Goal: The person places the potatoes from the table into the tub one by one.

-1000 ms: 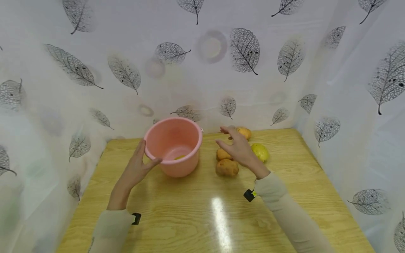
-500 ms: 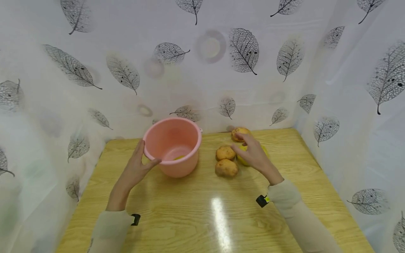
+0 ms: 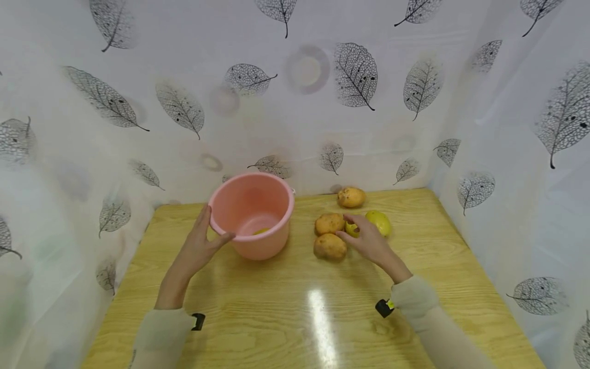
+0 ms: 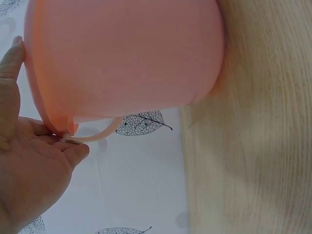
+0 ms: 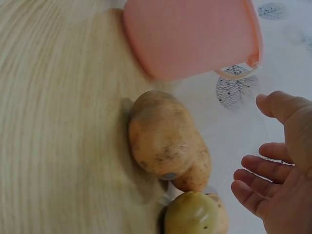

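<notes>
At the left, a pink bucket [image 3: 253, 246] stands on the table. My left hand [image 3: 194, 251] holds its rim, the thumb at the near side and the fingers at the left; in the left wrist view the fingers are beside the handle joint. My right hand [image 3: 371, 243], fingers spread and slightly bent, hovers over a yellow-green round fruit [image 3: 352, 229], partly hiding it. In the right wrist view this hand [image 5: 287, 161] holds nothing. Left of it lie two potatoes, the nearer potato [image 3: 330, 247] and the farther potato [image 3: 329, 224].
Another potato [image 3: 351, 197] lies at the back of the table, and a second yellow-green fruit [image 3: 379, 223] is just right of my right hand. Something yellow [image 3: 261, 230] shows inside the bucket. A leaf-printed white sheet [image 3: 295, 118] encloses the wooden table [image 3: 258, 318].
My right hand has moved right and toward me, from above the potatoes to over the yellow-green fruit. My left hand and the bucket have stayed in place.
</notes>
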The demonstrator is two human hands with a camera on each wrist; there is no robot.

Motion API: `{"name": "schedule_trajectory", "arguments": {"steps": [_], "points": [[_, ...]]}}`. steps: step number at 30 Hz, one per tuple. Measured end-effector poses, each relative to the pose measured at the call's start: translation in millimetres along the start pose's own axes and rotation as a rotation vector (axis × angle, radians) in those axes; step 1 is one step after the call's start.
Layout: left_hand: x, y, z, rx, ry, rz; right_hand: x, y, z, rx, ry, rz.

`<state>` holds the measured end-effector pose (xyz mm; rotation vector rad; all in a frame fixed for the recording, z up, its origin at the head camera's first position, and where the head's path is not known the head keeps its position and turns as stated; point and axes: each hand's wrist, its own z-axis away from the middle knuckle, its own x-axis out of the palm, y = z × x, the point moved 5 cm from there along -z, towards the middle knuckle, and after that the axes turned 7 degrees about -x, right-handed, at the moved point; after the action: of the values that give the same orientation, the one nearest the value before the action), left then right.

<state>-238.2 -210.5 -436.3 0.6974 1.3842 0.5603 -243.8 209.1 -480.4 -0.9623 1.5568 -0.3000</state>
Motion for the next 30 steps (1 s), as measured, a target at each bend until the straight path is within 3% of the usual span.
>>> {"name": "schedule_trajectory", "arguments": {"steps": [8, 20, 30], "points": [[0.8, -0.5, -0.7, 0.013, 0.009, 0.007, 19, 14, 11.8, 0.016, -0.033, -0.004], [2.7, -5.8, -1.5, 0.000, 0.001, 0.026, 36, 16, 18.0, 0.010, -0.082, 0.053], [1.9, -5.8, -1.7, 0.003, 0.006, 0.019, 49, 21, 19.6, 0.075, -0.107, 0.068]]}}
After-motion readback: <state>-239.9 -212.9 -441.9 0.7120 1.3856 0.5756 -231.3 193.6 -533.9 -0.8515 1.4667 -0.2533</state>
